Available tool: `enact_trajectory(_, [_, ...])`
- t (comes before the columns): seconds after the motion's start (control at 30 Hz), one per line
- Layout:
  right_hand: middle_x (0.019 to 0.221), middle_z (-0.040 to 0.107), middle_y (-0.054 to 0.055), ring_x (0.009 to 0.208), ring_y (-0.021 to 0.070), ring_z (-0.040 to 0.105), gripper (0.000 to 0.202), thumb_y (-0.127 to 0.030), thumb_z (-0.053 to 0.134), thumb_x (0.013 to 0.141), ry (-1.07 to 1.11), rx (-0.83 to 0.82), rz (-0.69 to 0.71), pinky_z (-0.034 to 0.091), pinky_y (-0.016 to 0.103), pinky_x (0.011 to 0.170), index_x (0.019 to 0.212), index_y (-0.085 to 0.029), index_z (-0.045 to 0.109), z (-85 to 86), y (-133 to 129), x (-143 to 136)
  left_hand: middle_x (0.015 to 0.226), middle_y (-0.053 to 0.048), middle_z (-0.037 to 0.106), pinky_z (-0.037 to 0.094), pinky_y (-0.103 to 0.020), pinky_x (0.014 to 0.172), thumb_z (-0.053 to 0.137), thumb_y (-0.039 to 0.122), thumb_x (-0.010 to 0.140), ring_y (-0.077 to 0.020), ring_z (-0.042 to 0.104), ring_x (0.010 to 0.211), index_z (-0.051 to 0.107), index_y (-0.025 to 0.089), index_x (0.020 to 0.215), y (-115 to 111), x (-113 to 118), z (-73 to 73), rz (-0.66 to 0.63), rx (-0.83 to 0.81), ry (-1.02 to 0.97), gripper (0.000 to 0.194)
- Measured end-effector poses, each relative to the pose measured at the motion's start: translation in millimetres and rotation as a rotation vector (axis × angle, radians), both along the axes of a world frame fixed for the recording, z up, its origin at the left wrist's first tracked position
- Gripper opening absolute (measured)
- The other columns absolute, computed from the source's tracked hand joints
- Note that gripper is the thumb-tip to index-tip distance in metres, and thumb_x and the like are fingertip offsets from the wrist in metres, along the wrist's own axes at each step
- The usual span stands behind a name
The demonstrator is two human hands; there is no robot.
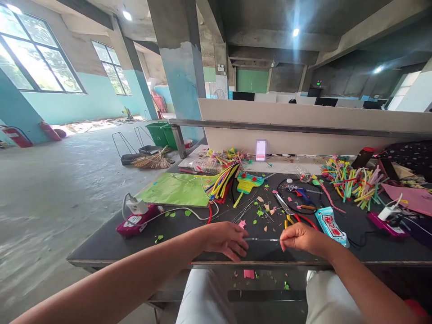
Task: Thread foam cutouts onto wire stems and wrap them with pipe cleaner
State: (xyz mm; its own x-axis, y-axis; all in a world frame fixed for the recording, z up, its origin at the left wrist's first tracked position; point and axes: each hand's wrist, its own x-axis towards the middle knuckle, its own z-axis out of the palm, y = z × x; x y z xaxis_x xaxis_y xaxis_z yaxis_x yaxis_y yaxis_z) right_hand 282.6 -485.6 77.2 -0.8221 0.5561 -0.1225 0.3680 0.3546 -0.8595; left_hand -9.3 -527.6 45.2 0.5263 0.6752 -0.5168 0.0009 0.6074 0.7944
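Note:
My right hand [299, 237] is closed, pinching the end of a thin, shiny, clear strip [265, 239] just above the table's front edge. The strip stretches left to my left hand [227, 240], whose fingers are loose and apart; its thumb is hidden. Behind my left hand lie thin metal wires [243, 211] and a pink paper star [242, 223]. Beyond the right hand are scissors [284, 204], red and yellow handles [297, 219], a blue glue gun [303, 195] and a light blue packet [332, 227].
Pipe-cleaner bundles lie at centre [225, 182] and right [354, 180], beside a yellow-green fuzzy shape [249, 183]. Green paper [175, 190] covers the left. Purple power strips sit left [133, 225] and right [387, 225]. A lit phone [261, 150] stands at the back. Paper scraps [266, 207] are scattered.

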Motion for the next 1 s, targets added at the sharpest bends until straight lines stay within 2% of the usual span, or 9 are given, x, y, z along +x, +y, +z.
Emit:
enact_trajectory(0.13, [0.046,0.03,-0.007,0.044,0.0064,0.023,0.027,-0.038,0.057,0.08,0.083,-0.175,-0.096,0.015,0.022,0.044,0.074,-0.013,0.065,-4.0,21,-3,0.093,-0.011,0.066,0.05,-0.037,0.074,0.079,0.026,0.059,-0.0215,0.065,0.083,0.055,0.014,0.103,35,-24,2.8,0.118,0.073,0.051,0.051])
enact_trajectory(0.23, [0.044,0.032,-0.008,0.042,0.0056,0.023,0.028,-0.039,0.062,0.077,0.179,-0.345,-0.064,0.016,0.022,0.043,0.074,-0.011,0.065,-10.9,38,-11,0.095,-0.01,0.066,0.05,-0.034,0.075,0.076,0.028,0.064,-0.0192,0.065,0.081,0.059,0.013,0.099,55,-47,24.0,0.103,0.139,0.057,0.042])
enact_trajectory(0.33, [0.04,0.03,-0.01,0.037,0.0041,0.02,0.028,-0.038,0.064,0.076,0.306,-0.554,0.009,0.018,0.022,0.042,0.073,-0.011,0.063,-21.7,52,-25,0.094,-0.011,0.066,0.049,-0.031,0.074,0.073,0.028,0.069,-0.0161,0.064,0.076,0.064,0.01,0.097,64,-51,49.5,0.05,0.313,0.053,0.034])
enact_trajectory(0.4, [0.038,0.025,-0.012,0.035,0.0033,0.014,0.026,-0.038,0.064,0.076,0.451,-0.688,0.036,0.019,0.021,0.041,0.072,-0.012,0.061,-29.6,57,-37,0.089,-0.01,0.066,0.048,-0.028,0.069,0.072,0.027,0.069,-0.0148,0.063,0.071,0.065,0.011,0.099,65,-38,59.1,0.041,0.438,0.018,0.034])
enact_trajectory(0.47, [0.038,0.023,-0.013,0.035,0.0034,0.012,0.023,-0.038,0.063,0.078,0.625,-0.787,0.025,0.022,0.021,0.041,0.074,-0.015,0.057,-36.4,56,-52,0.087,-0.008,0.066,0.048,-0.029,0.069,0.071,0.026,0.07,-0.0143,0.062,0.071,0.064,0.013,0.108,63,-14,59.3,0.105,0.577,-0.082,0.04])
enact_trajectory(0.6, [0.039,0.023,-0.013,0.033,0.004,0.011,0.019,-0.036,0.06,0.083,0.839,-0.965,0.045,0.023,0.02,0.04,0.079,-0.018,0.054,-44.8,48,-78,0.072,-0.005,0.065,0.044,-0.026,0.064,0.069,0.029,0.074,-0.0114,0.057,0.062,0.068,0.012,0.098,65,34,42.8,0.215,0.711,-0.141,0.03])
enact_trajectory(0.73, [0.039,0.024,-0.013,0.034,0.004,0.012,0.012,-0.03,0.058,0.085,0.948,-1.094,0.032,0.023,0.019,0.041,0.083,-0.018,0.056,-49.6,41,-89,0.064,-0.003,0.062,0.042,-0.024,0.063,0.067,0.031,0.075,-0.009,0.053,0.058,0.068,0.011,0.08,73,56,28.0,0.39,0.687,-0.181,0.02])
enact_trajectory(0.87, [0.039,0.033,-0.012,0.033,0.0036,0.022,0.015,-0.033,0.056,0.086,0.94,-1.087,-0.006,0.031,0.02,0.044,0.087,-0.018,0.059,-50.7,41,-94,0.077,-0.004,0.063,0.04,-0.02,0.055,0.065,0.028,0.077,-0.0064,0.051,0.056,0.065,0.011,0.08,77,55,23.8,0.429,0.622,-0.288,0.017])
enact_trajectory(1.0, [0.068,0.063,0.001,0.056,0.0114,0.058,0.029,-0.04,0.049,0.089,0.733,-0.732,-0.182,0.046,0.029,0.061,0.106,-0.018,0.058,-44.9,41,-90,0.066,-0.001,0.055,0.044,-0.022,0.053,0.059,0.026,0.081,-0.0121,0.058,0.061,0.061,0.014,0.084,84,31,30.7,0.503,0.604,-0.433,0.012])
